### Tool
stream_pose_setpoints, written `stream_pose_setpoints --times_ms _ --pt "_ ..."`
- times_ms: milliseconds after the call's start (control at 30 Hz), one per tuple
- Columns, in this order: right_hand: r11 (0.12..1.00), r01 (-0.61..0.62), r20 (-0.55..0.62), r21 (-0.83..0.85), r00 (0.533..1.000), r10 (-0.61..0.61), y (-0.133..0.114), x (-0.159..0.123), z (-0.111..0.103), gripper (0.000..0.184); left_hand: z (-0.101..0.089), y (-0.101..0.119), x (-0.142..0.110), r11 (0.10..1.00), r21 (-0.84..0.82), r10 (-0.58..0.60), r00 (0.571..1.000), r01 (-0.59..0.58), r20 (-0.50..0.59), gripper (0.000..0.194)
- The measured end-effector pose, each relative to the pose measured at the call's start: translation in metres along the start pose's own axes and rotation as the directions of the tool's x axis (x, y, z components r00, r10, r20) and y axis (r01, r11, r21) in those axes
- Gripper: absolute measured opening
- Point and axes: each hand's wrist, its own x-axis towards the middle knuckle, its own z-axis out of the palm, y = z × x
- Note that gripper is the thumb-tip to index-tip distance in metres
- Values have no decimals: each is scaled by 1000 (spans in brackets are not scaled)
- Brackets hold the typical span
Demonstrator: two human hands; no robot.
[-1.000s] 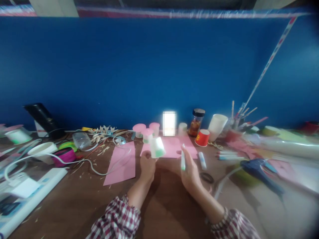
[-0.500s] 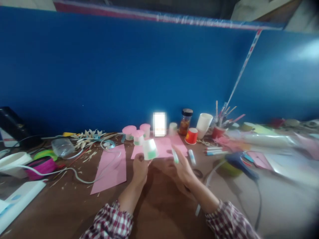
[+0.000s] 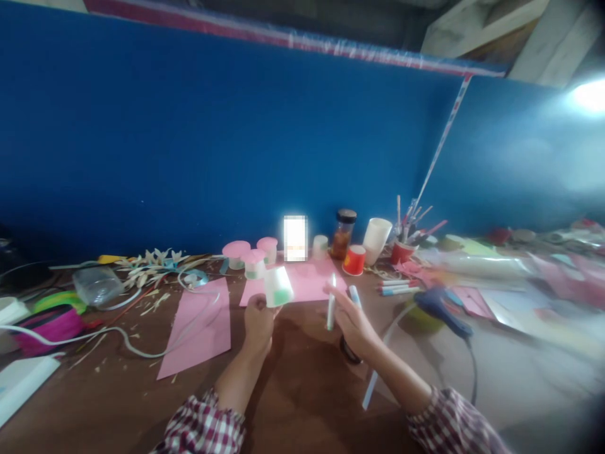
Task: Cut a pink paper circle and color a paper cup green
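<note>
My left hand [image 3: 259, 321] is closed round a small white paper cup [image 3: 276, 284], which is tilted and has a green patch on its side. A white marker with green ends [image 3: 331, 306] stands nearly upright in the fingers of my right hand [image 3: 352, 318], a short way right of the cup. Beyond both hands lies a pink paper sheet [image 3: 307, 280]. Behind the cup stand small paper cups topped with pink paper discs, one of them a pink-topped cup [image 3: 254, 263]. Under my right hand a dark ring-shaped object [image 3: 350, 353] is partly hidden.
At the back stand a plain small cup [image 3: 320, 246], a dark-lidded jar [image 3: 343, 233], a red cup [image 3: 354, 260] and a tall white cup [image 3: 377, 241]. To the right lie several markers [image 3: 397, 287] and a glue gun [image 3: 444, 310]. Another pink sheet [image 3: 198, 334] and a white cable [image 3: 142, 350] lie left.
The view has swung slightly right. In my right hand the marker has turned more upright. My left hand still holds the cup, tilted a little differently.
</note>
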Motion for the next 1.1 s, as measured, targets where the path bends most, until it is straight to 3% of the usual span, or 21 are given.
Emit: stream_pose_setpoints --times_ms 233,467,567,633,767,900,1100 --pt "996 -38 -180 -83 983 22 -20 2 -1 39 1 1 -1 1000 -24 -12 1000 12 1 32" --pt "926 50 -135 -374 985 -108 -10 8 -5 22 2 4 -3 1000 -14 -14 1000 14 -13 30" --pt "917 61 -109 -394 988 -113 -5 11 -10 14 3 6 -4 1000 -14 -25 1000 25 -10 29" --pt "910 49 -127 -411 986 -111 -3 12 -16 21 4 7 -4 999 -14 -35 999 35 -9 30" --pt "836 -25 -204 -549 974 -104 -4 15 -39 44 5 10 -5 999 -8 -50 999 50 -13 31" --pt "658 -135 -284 -741 951 -125 -15 18 -75 28 5 14 -7 998 22 -54 998 55 -10 28" --pt "487 -349 -457 -801 881 -120 -32 25 -120 26 5 13 -7 999 5 -50 998 50 22 30"
